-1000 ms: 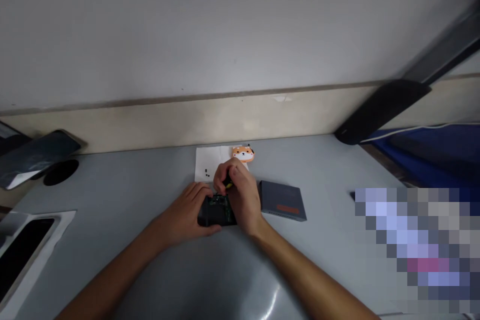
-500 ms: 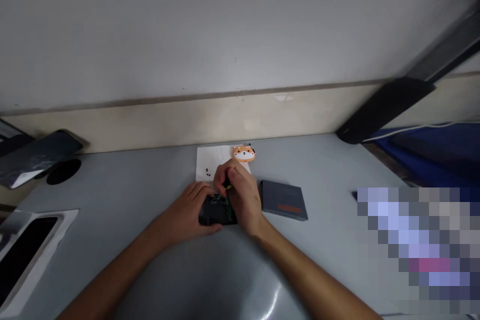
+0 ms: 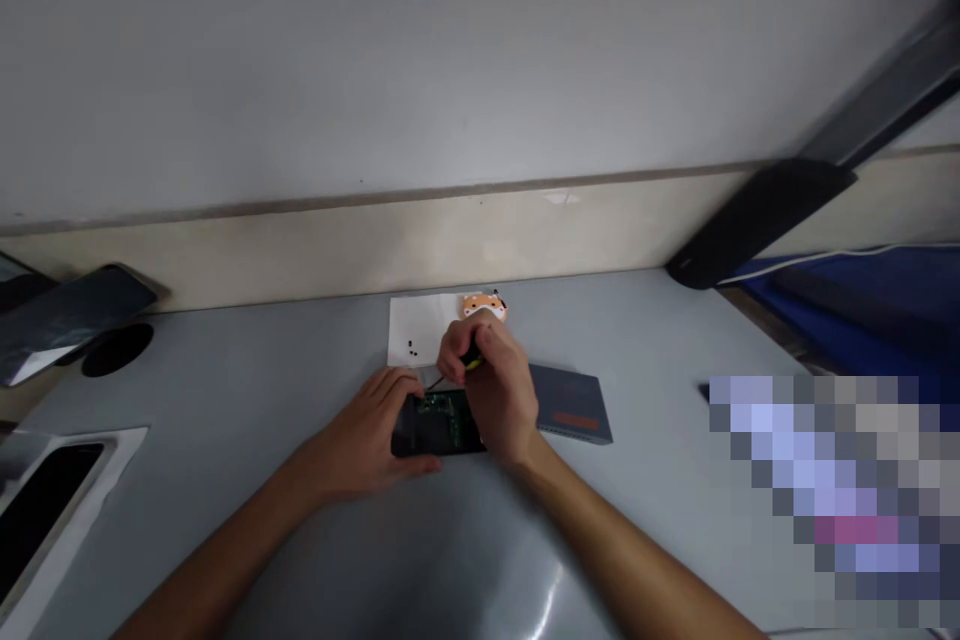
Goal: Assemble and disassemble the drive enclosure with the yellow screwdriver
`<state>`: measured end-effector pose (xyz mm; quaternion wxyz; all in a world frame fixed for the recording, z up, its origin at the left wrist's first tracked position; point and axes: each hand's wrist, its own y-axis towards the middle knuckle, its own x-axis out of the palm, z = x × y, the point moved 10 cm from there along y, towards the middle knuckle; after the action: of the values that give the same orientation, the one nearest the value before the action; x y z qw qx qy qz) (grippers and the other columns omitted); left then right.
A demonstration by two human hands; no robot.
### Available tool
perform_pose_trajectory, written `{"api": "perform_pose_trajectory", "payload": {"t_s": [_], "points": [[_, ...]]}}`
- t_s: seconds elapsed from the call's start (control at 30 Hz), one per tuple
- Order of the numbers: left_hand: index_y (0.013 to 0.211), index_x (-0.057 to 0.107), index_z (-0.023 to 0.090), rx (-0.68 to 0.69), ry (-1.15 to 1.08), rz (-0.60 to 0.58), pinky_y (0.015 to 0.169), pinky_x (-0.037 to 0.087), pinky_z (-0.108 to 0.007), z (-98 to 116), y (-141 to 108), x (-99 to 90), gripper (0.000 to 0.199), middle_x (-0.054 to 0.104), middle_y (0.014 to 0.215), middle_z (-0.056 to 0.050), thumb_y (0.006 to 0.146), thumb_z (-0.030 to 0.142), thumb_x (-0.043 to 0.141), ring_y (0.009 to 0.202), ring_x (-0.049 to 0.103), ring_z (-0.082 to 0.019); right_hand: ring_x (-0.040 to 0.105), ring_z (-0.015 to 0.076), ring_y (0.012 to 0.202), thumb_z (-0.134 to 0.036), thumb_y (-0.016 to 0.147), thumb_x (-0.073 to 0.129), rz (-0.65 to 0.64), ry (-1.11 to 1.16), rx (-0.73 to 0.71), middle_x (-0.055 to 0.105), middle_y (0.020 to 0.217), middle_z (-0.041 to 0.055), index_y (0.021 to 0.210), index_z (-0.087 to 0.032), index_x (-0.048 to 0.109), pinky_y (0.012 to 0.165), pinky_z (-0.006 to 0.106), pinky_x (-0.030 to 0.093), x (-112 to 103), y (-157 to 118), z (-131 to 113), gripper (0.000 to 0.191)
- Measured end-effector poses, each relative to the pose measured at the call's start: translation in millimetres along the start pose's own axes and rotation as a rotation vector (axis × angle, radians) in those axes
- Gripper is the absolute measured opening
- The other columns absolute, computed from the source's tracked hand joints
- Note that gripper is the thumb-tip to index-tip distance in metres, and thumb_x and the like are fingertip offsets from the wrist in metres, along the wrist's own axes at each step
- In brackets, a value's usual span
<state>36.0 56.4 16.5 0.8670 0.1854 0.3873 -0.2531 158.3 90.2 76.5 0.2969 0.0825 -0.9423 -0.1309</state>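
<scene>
A dark device with an exposed green circuit board [image 3: 442,423] lies flat on the grey table. My left hand [image 3: 379,430] grips its left end, thumb along the near edge and fingers at the far edge. Over the device's right part, my right hand [image 3: 495,385] is closed around a black and yellow screwdriver [image 3: 473,354]. The tool's thin shaft points left and down to the device's upper left, near my left fingertips. Behind the hands is a white sheet [image 3: 424,318] with several tiny black pieces [image 3: 412,349] on it.
An orange dog-face item [image 3: 484,304] sits at the sheet's right corner. A dark grey box [image 3: 571,404] is right of my right hand. At the far left, a black phone-like object [image 3: 49,510] lies on white material. A black stand [image 3: 757,225] is at the back right.
My right hand has moved slightly right with the screwdriver, whose shaft now shows and slants left. More of the circuit board is uncovered. My left hand keeps its hold, and the whole view has shifted slightly.
</scene>
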Motion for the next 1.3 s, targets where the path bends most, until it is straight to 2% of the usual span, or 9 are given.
{"api": "perform_pose_trajectory", "payload": {"t_s": [0.13, 0.33, 0.5, 0.7, 0.8, 0.9, 0.97, 1.17, 1.3], "points": [[0.124, 0.052, 0.024, 0.012, -0.074, 0.022, 0.102, 0.050, -0.043, 6.4, -0.6, -6.1, 0.028, 0.059, 0.125, -0.010, 0.099, 0.035, 0.060, 0.116, 0.057, -0.025, 0.033, 0.0138, 0.057, -0.041, 0.097, 0.049, 0.044, 0.104, 0.056, 0.039, 0.064, -0.0024, 0.076, -0.024, 0.049, 0.056, 0.031, 0.029, -4.6, 7.1, -8.5, 0.028], [0.101, 0.062, 0.023, 0.043, -0.050, 0.166, 0.096, 0.053, -0.037, 6.2, 3.4, -9.3, 0.007, 0.061, 0.112, -0.007, 0.099, 0.022, 0.056, 0.106, 0.061, -0.021, 0.030, 0.0131, 0.056, -0.044, 0.097, 0.048, 0.007, 0.181, 0.119, 0.036, 0.063, -0.0031, 0.076, -0.024, 0.048, 0.054, 0.030, 0.028, 3.9, 6.4, -2.7, 0.029], [0.094, 0.065, 0.022, 0.090, -0.028, 0.210, 0.092, 0.053, -0.034, 11.5, 4.1, -12.4, 0.015, 0.062, 0.109, -0.006, 0.101, 0.021, 0.052, 0.102, 0.063, -0.018, 0.030, 0.0127, 0.054, -0.047, 0.097, 0.050, -0.014, 0.107, 0.080, 0.036, 0.061, -0.0037, 0.076, -0.024, 0.047, 0.053, 0.030, 0.028, 3.3, 8.2, -9.5, 0.031], [0.093, 0.066, 0.022, 0.134, 0.089, 0.242, 0.092, 0.051, -0.037, 18.1, 2.0, -16.4, 0.014, 0.063, 0.106, -0.005, 0.100, 0.020, 0.055, 0.101, 0.060, -0.019, 0.038, 0.0138, 0.058, -0.045, 0.096, 0.053, 0.132, -0.099, -0.182, 0.042, 0.064, -0.0018, 0.077, -0.024, 0.052, 0.057, 0.032, 0.031, -35.1, 14.9, -58.1, 0.029], [0.095, 0.068, 0.023, 0.161, 0.135, 0.295, 0.094, 0.050, -0.039, 20.3, 1.3, -19.9, 0.013, 0.064, 0.107, -0.005, 0.099, 0.020, 0.057, 0.104, 0.059, -0.020, 0.033, 0.0143, 0.056, -0.048, 0.096, 0.049, 0.143, -0.083, -0.157, 0.037, 0.062, -0.0030, 0.076, -0.025, 0.048, 0.055, 0.032, 0.030, -44.4, 19.2, -57.0, 0.030], [0.095, 0.068, 0.023, 0.111, 0.122, 0.423, 0.096, 0.050, -0.040, 15.0, 6.4, -33.6, 0.013, 0.065, 0.106, -0.005, 0.100, 0.023, 0.057, 0.104, 0.060, -0.020, 0.033, 0.0140, 0.055, -0.049, 0.095, 0.049, 0.129, -0.068, -0.126, 0.038, 0.062, -0.0032, 0.076, -0.025, 0.047, 0.054, 0.031, 0.028, -45.1, 21.6, -48.8, 0.031], [0.094, 0.069, 0.023, 0.070, 0.149, 0.464, 0.097, 0.050, -0.040, 11.7, 17.7, -40.6, 0.013, 0.065, 0.104, -0.004, 0.101, 0.026, 0.057, 0.104, 0.060, -0.021, 0.035, 0.0137, 0.056, -0.050, 0.096, 0.051, 0.113, -0.107, -0.132, 0.040, 0.062, -0.0033, 0.077, -0.025, 0.049, 0.055, 0.031, 0.029, -42.5, 21.0, -47.1, 0.031], [0.095, 0.072, 0.022, 0.148, 0.459, 0.203, 0.098, 0.049, -0.043, 18.6, 84.8, -25.4, 0.017, 0.067, 0.100, -0.006, 0.100, 0.026, 0.057, 0.103, 0.058, -0.025, 0.039, 0.0127, 0.059, -0.040, 0.100, 0.050, 0.110, -0.372, -0.197, 0.046, 0.064, -0.0026, 0.073, -0.022, 0.052, 0.060, 0.030, 0.032, -35.2, 14.9, -58.5, 0.032], [0.088, 0.072, 0.020, 0.173, 0.602, 0.103, 0.094, 0.049, -0.043, 20.8, 111.9, -15.8, 0.015, 0.067, 0.099, -0.008, 0.096, 0.022, 0.059, 0.102, 0.057, -0.027, 0.038, 0.0123, 0.061, -0.035, 0.100, 0.051, 0.123, -0.416, -0.234, 0.046, 0.067, -0.0029, 0.072, -0.022, 0.050, 0.061, 0.030, 0.033, -38.6, 15.4, -65.7, 0.031]]}}
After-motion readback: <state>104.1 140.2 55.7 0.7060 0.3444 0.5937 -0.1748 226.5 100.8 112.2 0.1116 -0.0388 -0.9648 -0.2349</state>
